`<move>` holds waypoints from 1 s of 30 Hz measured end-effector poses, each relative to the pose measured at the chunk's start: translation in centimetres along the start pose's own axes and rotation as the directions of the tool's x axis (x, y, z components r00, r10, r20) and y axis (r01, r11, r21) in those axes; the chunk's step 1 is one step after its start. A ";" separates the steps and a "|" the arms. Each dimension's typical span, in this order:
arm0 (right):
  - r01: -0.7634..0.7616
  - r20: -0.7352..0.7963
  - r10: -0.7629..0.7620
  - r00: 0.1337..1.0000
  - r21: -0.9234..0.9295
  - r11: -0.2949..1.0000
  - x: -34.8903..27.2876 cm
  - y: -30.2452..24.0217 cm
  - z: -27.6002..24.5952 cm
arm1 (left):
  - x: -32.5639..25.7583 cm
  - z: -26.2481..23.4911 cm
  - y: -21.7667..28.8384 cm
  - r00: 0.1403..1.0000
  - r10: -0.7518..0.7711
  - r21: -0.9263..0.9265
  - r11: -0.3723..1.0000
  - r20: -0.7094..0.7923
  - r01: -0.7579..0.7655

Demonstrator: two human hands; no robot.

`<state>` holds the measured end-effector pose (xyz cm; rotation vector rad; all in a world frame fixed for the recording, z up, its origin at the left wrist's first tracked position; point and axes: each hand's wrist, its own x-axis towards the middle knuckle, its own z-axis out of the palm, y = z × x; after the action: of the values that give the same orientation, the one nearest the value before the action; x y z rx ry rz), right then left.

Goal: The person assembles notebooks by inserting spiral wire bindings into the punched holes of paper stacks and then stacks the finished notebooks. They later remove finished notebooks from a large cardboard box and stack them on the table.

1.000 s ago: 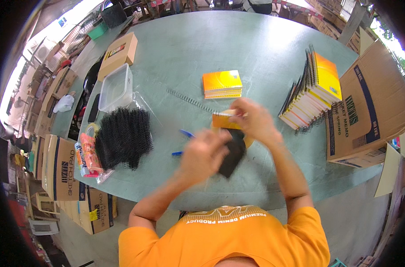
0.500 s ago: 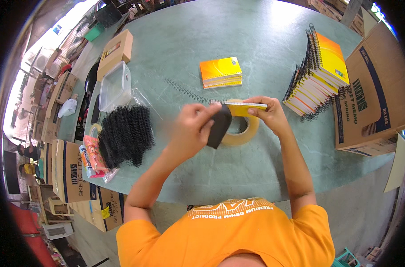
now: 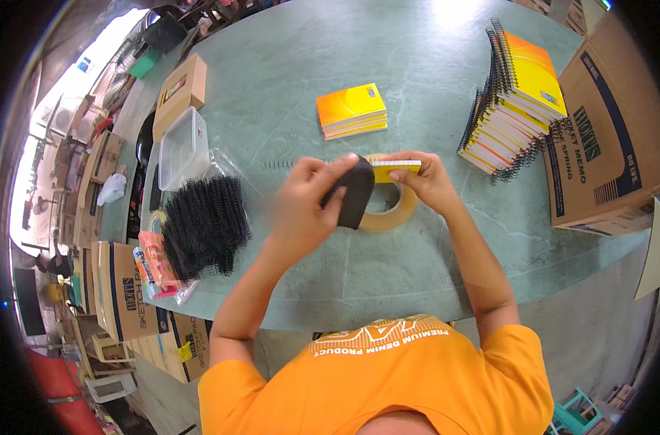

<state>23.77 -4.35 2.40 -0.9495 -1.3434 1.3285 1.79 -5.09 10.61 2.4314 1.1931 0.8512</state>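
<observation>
My left hand [image 3: 306, 199] is closed on a flat black pad [image 3: 355, 196] with a rounded edge, held against the left end of a small notebook. My right hand [image 3: 430, 183] pinches the other end of that yellow-covered notebook [image 3: 395, 172], its page edge facing up. A thin black spiral coil [image 3: 275, 165] sticks out to the left past my left hand; my fingers and the pad hide where it meets the notebook. Beneath both hands a wide roll of clear tape [image 3: 399, 217] lies on the table.
Beyond my hands sits a short stack of yellow-orange notebooks [image 3: 352, 112]. Coil-bound notebooks [image 3: 515, 109] pile up at right beside a cardboard box [image 3: 598, 145]. At left are a heap of black coils [image 3: 205, 226], a clear plastic tub [image 3: 185, 148] and a brown box [image 3: 181, 94].
The coil's free end has swung down from a slant to nearly level, and less of it shows left of my hand. Both hands keep their holds. The whole view has shifted slightly.
</observation>
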 end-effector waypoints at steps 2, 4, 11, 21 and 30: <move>0.027 0.010 -0.026 1.000 -0.037 0.999 -0.1 0.2 -0.2 | 1.0 -0.7 0.3 0.934 -0.065 -0.098 0.995 -0.350 0.033; 0.034 0.011 -0.033 0.999 -0.052 0.998 -0.4 0.3 0.0 | 1.1 -0.4 -0.3 0.944 0.040 0.048 0.999 -0.328 -0.025; 0.011 0.018 -0.011 1.000 -0.034 0.999 -0.9 0.3 -0.6 | 1.7 0.6 0.1 0.949 0.004 -0.090 0.995 -0.315 -0.034; -0.007 0.042 0.010 0.999 -0.072 0.997 -0.9 -0.1 -0.3 | 1.4 2.7 1.9 0.996 0.042 -0.036 0.999 0.074 -0.039; 0.092 0.063 -0.093 0.994 0.028 0.995 -1.0 -0.3 -0.3 | -4.4 5.8 2.3 0.946 0.079 -0.199 0.980 0.314 -0.016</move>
<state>24.32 -5.27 2.53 -0.8235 -1.3998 1.3121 4.75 -10.03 5.65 2.3320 0.8906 0.5271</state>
